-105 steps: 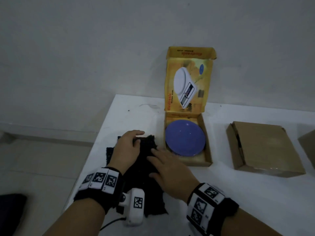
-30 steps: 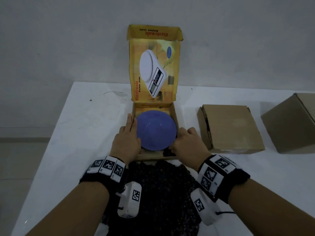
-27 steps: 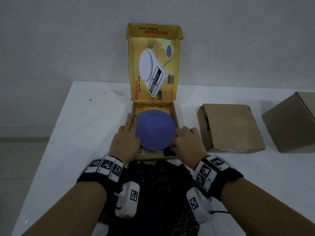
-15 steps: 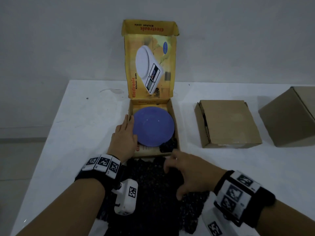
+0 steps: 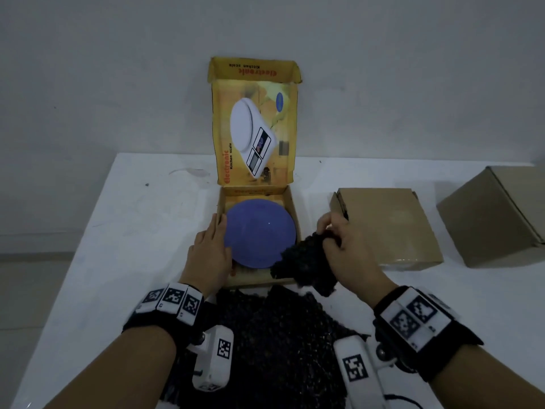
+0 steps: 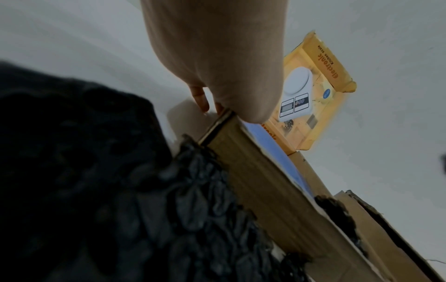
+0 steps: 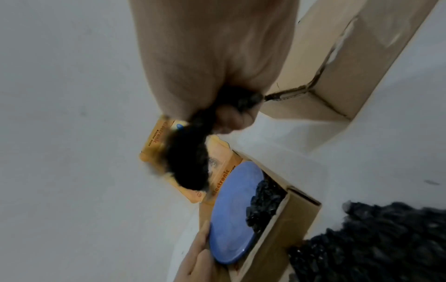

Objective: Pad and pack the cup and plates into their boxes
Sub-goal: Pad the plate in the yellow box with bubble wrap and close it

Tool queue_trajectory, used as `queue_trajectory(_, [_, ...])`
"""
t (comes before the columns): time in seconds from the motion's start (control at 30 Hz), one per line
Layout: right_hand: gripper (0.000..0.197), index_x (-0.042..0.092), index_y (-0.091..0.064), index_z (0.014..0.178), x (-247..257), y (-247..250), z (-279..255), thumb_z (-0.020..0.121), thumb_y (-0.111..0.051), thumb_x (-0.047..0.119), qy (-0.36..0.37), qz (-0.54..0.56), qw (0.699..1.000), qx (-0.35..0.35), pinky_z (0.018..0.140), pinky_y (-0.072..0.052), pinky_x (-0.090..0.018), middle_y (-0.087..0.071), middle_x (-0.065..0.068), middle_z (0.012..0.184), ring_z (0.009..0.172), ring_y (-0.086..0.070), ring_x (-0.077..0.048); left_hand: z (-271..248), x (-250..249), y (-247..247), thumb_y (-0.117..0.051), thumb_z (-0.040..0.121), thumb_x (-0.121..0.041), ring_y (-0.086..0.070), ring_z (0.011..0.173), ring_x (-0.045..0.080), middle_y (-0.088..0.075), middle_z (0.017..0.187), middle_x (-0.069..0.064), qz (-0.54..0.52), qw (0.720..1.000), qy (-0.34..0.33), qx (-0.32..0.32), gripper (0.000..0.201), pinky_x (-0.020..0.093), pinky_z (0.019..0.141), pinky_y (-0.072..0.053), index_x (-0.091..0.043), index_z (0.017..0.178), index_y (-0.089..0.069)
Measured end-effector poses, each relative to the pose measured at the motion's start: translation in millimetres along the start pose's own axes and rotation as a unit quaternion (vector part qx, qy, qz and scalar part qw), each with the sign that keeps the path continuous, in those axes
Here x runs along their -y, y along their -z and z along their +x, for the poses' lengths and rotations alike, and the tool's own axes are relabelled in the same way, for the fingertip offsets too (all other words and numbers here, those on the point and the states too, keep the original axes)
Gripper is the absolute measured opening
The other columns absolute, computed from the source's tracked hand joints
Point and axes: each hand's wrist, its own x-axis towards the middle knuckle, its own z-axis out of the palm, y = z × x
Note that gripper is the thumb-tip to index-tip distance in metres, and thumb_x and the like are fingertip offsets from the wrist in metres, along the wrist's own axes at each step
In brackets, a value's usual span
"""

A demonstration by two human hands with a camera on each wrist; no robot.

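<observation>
A blue plate [image 5: 259, 231] lies in the tray of an open yellow kitchen-scale box [image 5: 290, 208], whose lid stands upright. My left hand [image 5: 211, 246] rests flat against the box's left wall, fingers straight beside the plate's rim [image 7: 233, 213]. My right hand [image 5: 336, 236] grips a bunched piece of black bubble wrap [image 5: 303, 267] and holds it above the box's right front corner. In the right wrist view the wrap [image 7: 188, 156] hangs from the curled fingers. More black padding [image 7: 263, 202] sits inside the box along the plate's right side. No cup is in view.
A large sheet of black bubble wrap [image 5: 280, 335] lies on the white table [image 5: 132, 231] in front of the box. A closed flat brown box [image 5: 389, 225] stands to the right, close to my right hand. Another brown carton [image 5: 495, 214] sits at the far right.
My right hand left the sheet on the table and rose to the box's right side with a piece of black wrap in its grip. The left hand stayed on the box's left wall.
</observation>
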Motion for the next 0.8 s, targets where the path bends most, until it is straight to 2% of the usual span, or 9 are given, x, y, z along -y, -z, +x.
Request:
queue_trajectory(0.07, [0.02,0.03,-0.055,0.083,4.1,-3.2,7.6,0.087,-0.041,0.016,-0.03,0.046,0.998,-0.026,0.062,-0.048,-0.045,-0.058,-0.017,0.08,0.07,-0.055,-0.034,0.0,0.2,-0.7,-0.019,0.083,-0.039,-0.03,0.132,0.033,-0.012,0.159,0.003,-0.003,1.0,-0.003,0.001,0.072,0.051,0.107,-0.03,-0.02,0.152,-0.007])
queue_trajectory(0.13, [0.011,0.024,-0.054,0.089,10.1,-5.8,11.5,0.086,-0.059,0.033,-0.051,0.024,0.998,0.002,0.066,-0.051,-0.041,-0.058,-0.006,0.083,0.078,-0.058,-0.027,0.0,0.2,-0.7,-0.019,0.083,-0.04,-0.03,0.132,0.032,-0.011,0.159,0.001,-0.009,1.0,0.002,0.001,0.072,0.05,0.107,-0.029,-0.022,0.152,-0.007])
queue_trajectory(0.2, [0.02,0.015,-0.048,0.081,11.6,-9.4,17.3,0.082,-0.067,0.02,-0.041,-0.066,0.997,0.02,0.064,-0.049,-0.036,-0.053,-0.003,0.078,0.072,-0.055,-0.022,-0.7,0.1,-0.3,-0.02,0.083,-0.037,-0.03,0.132,0.032,-0.01,0.159,0.001,-0.004,1.0,0.002,-0.001,0.072,0.049,0.107,-0.03,-0.021,0.152,-0.008])
queue_trajectory(0.3, [0.022,0.014,-0.042,0.071,10.3,-18.5,26.8,0.083,-0.05,-0.002,-0.036,-0.084,0.996,-0.013,0.059,-0.05,-0.038,-0.055,-0.012,0.074,0.062,-0.056,-0.022,-0.9,0.5,-0.5,-0.02,0.083,-0.036,-0.03,0.133,0.033,-0.008,0.159,0.002,0.005,1.0,-0.003,0.001,0.071,0.047,0.106,-0.03,-0.021,0.151,-0.008])
queue_trajectory(0.4, [0.017,0.015,-0.037,0.081,12.8,-29.6,29.5,0.083,-0.046,0.0,-0.044,-0.058,0.997,-0.024,0.054,-0.035,-0.033,-0.045,-0.011,0.07,0.056,-0.04,-0.019,-1.2,-0.1,-0.3,-0.02,0.084,-0.039,-0.031,0.132,0.031,-0.01,0.159,0.001,-0.009,1.0,0.003,-0.003,0.071,0.046,0.105,-0.029,-0.022,0.151,-0.009])
queue_trajectory(0.5, [0.034,0.023,-0.025,0.087,13.4,-46.9,23.9,0.068,-0.046,0.003,0.011,-0.023,0.998,0.055,0.054,-0.022,-0.027,-0.027,-0.002,0.08,0.065,-0.027,-0.015,-1.7,-0.3,0.0,-0.022,0.089,-0.037,-0.03,0.133,0.031,-0.009,0.159,0.001,-0.01,1.0,0.003,-0.002,0.066,0.046,0.107,-0.028,-0.022,0.151,-0.009])
queue_trajectory(0.6, [0.032,0.014,-0.028,0.099,5.3,-60.5,16.1,0.07,-0.037,0.005,0.074,-0.083,0.989,0.098,0.06,-0.03,-0.031,-0.028,-0.004,0.09,0.076,-0.03,-0.017,-2.8,-1.7,1.7,-0.021,0.086,-0.037,-0.029,0.134,0.031,-0.009,0.159,0.002,-0.007,1.0,0.003,-0.002,0.068,0.046,0.107,-0.027,-0.022,0.151,-0.008])
queue_trajectory(0.7, [0.023,0.008,-0.046,0.107,-1.9,-65.6,12.1,0.085,-0.053,0.004,0.121,-0.25,0.95,0.142,0.074,-0.045,-0.041,-0.048,-0.013,0.104,0.089,-0.048,-0.031,-3.7,-2.3,1.7,-0.028,0.091,-0.029,-0.028,0.134,0.031,-0.008,0.159,0.003,-0.003,1.0,-0.001,-0.003,0.064,0.047,0.107,-0.029,-0.021,0.152,-0.007])
queue_trajectory(0.8, [0.019,0.009,-0.06,0.095,-8.4,-64.4,10.7,0.08,-0.066,0.019,0.193,-0.372,0.888,0.187,0.069,-0.049,-0.04,-0.063,-0.011,0.092,0.087,-0.054,-0.031,-5.0,-2.6,2.8,-0.021,0.084,-0.031,-0.028,0.132,0.03,-0.007,0.16,0.001,0.0,1.0,-0.005,-0.002,0.07,0.045,0.106,-0.029,-0.02,0.151,-0.007])
